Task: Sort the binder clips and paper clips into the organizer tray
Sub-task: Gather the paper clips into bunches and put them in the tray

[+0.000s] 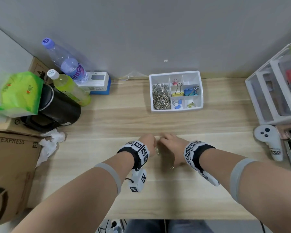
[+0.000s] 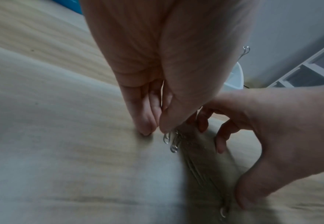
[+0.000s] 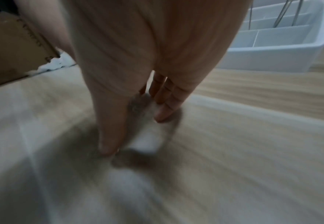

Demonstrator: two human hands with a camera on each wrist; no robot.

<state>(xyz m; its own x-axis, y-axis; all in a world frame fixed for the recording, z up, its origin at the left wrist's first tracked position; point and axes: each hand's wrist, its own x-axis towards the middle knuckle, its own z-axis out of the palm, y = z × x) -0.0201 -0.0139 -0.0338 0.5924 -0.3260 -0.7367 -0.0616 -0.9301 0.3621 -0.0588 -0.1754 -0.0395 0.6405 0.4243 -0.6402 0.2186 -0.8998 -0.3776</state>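
Observation:
The white organizer tray (image 1: 176, 110) stands at the back of the wooden table; its long left compartment is full of silver paper clips (image 1: 160, 96), and the other compartments hold binder clips (image 1: 191, 92). Both hands meet at mid-table in front of it. My left hand (image 1: 149, 143) has curled fingers, and its thumb pinches several paper clips (image 2: 171, 141) that stick out below. My right hand (image 1: 170, 142) arches beside it, with fingertips (image 2: 219, 147) and thumb on the wood. One loose clip (image 1: 171, 167) lies near the right thumb. The right wrist view is motion-blurred.
A cardboard box (image 1: 10, 165), crumpled tissue (image 1: 50, 143), a black kettle (image 1: 57, 108) and bottles (image 1: 69, 68) crowd the left side. A white drawer unit (image 1: 275, 91) and a white controller (image 1: 269, 142) sit at the right. Bare wood lies between my hands and the tray.

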